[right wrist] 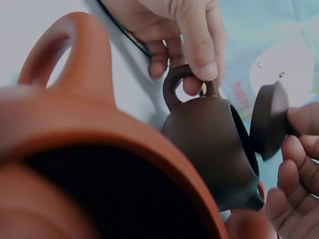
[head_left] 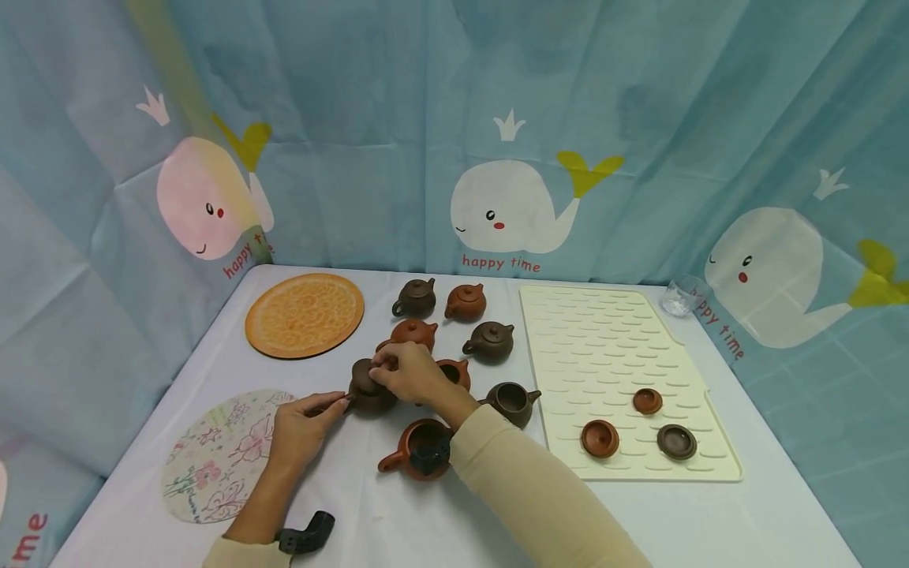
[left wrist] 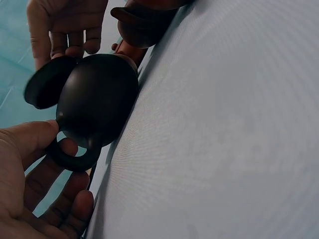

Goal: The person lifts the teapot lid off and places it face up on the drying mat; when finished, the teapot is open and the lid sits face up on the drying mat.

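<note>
A dark brown teapot (head_left: 372,402) stands at the left of the group, its mouth partly uncovered. My left hand (head_left: 301,430) pinches its loop handle (left wrist: 75,162) between thumb and fingers. My right hand (head_left: 412,375) grips the knob of the dark lid (right wrist: 269,122), which is tilted over the pot's mouth. In the left wrist view the lid's hollow underside shows beside the pot body (left wrist: 99,94). Below my right forearm is a lidless reddish teapot (head_left: 424,448), large and close in the right wrist view. A black wrist mount overlaps its opening in the head view.
Lidless dark (head_left: 513,402) and reddish (head_left: 456,371) teapots are near my right arm. Several lidded teapots, including a dark one (head_left: 491,341), stand behind. Three loose lids, one dark (head_left: 676,442), lie on the cream mat (head_left: 589,339). Two round mats (head_left: 305,315) are left; a clear cup (head_left: 683,296) is back right.
</note>
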The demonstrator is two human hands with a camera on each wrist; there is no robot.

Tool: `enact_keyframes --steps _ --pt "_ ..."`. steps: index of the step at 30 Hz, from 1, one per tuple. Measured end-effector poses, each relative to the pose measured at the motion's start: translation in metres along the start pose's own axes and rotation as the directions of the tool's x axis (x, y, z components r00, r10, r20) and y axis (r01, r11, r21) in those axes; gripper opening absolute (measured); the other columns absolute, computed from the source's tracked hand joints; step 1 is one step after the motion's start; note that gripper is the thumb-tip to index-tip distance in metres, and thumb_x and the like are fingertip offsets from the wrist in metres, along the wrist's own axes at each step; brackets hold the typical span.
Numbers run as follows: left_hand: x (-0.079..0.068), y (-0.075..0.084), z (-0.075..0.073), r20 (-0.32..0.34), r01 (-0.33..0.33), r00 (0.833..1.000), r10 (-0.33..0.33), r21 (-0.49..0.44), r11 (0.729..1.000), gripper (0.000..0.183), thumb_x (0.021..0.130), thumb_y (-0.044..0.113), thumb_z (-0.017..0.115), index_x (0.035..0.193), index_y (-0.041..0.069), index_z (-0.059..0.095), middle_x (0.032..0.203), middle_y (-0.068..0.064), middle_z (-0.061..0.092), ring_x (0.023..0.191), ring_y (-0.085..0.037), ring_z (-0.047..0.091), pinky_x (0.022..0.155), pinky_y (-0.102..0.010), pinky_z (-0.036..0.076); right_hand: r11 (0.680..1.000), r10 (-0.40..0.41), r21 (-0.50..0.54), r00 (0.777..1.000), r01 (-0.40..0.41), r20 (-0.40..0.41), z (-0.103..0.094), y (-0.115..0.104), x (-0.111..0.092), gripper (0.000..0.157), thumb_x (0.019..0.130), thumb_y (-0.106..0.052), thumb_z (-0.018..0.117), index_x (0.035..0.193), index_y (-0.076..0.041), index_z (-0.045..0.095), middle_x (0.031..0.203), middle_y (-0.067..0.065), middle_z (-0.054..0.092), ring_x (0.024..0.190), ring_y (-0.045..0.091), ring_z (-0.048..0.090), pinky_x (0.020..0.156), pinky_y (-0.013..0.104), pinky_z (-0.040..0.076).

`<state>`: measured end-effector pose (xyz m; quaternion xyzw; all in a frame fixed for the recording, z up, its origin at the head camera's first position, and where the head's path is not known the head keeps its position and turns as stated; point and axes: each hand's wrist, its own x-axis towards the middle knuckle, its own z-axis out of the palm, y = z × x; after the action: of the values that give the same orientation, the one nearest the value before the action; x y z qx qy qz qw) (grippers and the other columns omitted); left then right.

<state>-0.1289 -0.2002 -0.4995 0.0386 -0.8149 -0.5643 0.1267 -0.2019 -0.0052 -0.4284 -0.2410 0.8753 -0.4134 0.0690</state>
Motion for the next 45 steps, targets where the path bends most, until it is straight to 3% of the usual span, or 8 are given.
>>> enact_keyframes --steps 6,9,15,23,31,35,38,45 --pt "-0.003 0.001 0.0 -0.019 -0.008 1.0 0.008 -0.003 1.0 0.017 0.085 0.011 0.076 0.099 0.001 0.076 0.092 -0.01 0.072 0.081 -0.006 0.064 0.07 -0.014 0.047 0.988 0.022 0.156 0.998 -0.013 -0.054 -0.004 0.002 -0.002 0.006 0.088 -0.019 0.07 0.085 -0.015 0.067 0.072 -0.006 0.062 0.065 0.009 0.056 0.057 0.023 0.046" --pt "-0.003 0.002 0.0 -0.028 -0.012 1.0 0.013 0.016 1.0 0.017 0.085 0.012 0.076 0.098 0.002 0.076 0.091 -0.009 0.072 0.081 -0.007 0.064 0.07 -0.015 0.047 0.949 0.047 0.315 0.996 -0.023 -0.07 -0.007 0.003 -0.003 0.006 0.085 -0.011 0.069 0.081 -0.011 0.065 0.07 0.0 0.062 0.062 0.014 0.058 0.057 0.026 0.047" --pt "-0.003 0.001 0.001 -0.037 0.003 0.999 -0.001 0.051 0.999 0.016 0.085 0.012 0.076 0.098 0.001 0.076 0.09 -0.008 0.072 0.082 -0.01 0.064 0.069 -0.014 0.046 0.792 0.064 0.61 0.997 -0.02 -0.052 -0.01 0.005 -0.004 0.01 0.083 0.001 0.064 0.091 0.001 0.058 0.076 0.01 0.066 0.066 0.02 0.064 0.063 0.031 0.053" --pt "-0.004 0.002 0.001 -0.047 0.012 0.999 -0.009 0.05 0.999 0.016 0.085 0.011 0.076 0.098 0.003 0.076 0.09 -0.007 0.072 0.082 -0.01 0.063 0.069 -0.015 0.046 0.617 0.011 0.786 0.999 -0.034 0.035 -0.014 0.003 -0.008 0.048 0.09 0.008 0.054 0.136 -0.004 0.051 0.086 0.015 0.063 0.073 0.024 0.064 0.067 0.034 0.053" --pt "-0.005 0.002 0.002 -0.041 0.013 0.999 -0.011 0.037 0.999 0.016 0.085 0.01 0.075 0.098 0.001 0.076 0.091 -0.009 0.072 0.082 -0.01 0.063 0.069 -0.015 0.046 0.444 0.033 0.887 0.992 -0.126 0.125 -0.018 -0.001 -0.013 0.033 0.096 -0.006 0.049 0.129 -0.004 0.05 0.092 0.013 0.058 0.069 0.02 0.061 0.065 0.032 0.052" --pt "-0.005 0.002 0.001 -0.039 0.031 0.999 -0.029 0.038 0.999 0.016 0.086 0.01 0.075 0.099 0.003 0.076 0.093 -0.008 0.072 0.085 -0.011 0.063 0.071 -0.014 0.046 0.467 0.017 0.878 0.994 -0.103 0.108 -0.02 0.0 -0.015 0.028 0.097 -0.007 0.056 0.123 -0.005 0.049 0.094 0.013 0.059 0.07 0.022 0.061 0.066 0.032 0.051" --pt "-0.005 0.002 0.001 -0.036 0.031 0.999 -0.029 0.033 0.999 0.016 0.086 0.01 0.074 0.1 0.003 0.076 0.094 -0.007 0.072 0.086 -0.011 0.063 0.072 -0.015 0.046 0.519 -0.018 0.852 0.996 -0.067 0.089 -0.027 0.0 -0.018 0.033 0.093 -0.003 0.061 0.122 -0.003 0.046 0.097 0.014 0.06 0.075 0.024 0.062 0.069 0.034 0.052" --pt "-0.004 0.001 0.002 -0.034 0.025 0.999 -0.024 0.037 0.999 0.015 0.085 0.009 0.074 0.1 0.004 0.076 0.093 -0.006 0.072 0.087 -0.012 0.064 0.072 -0.015 0.047 0.706 -0.034 0.709 0.998 -0.007 0.044 -0.049 -0.001 -0.029 0.042 0.085 -0.011 0.072 0.12 -0.007 0.048 0.112 0.009 0.059 0.081 0.023 0.063 0.072 0.035 0.052"
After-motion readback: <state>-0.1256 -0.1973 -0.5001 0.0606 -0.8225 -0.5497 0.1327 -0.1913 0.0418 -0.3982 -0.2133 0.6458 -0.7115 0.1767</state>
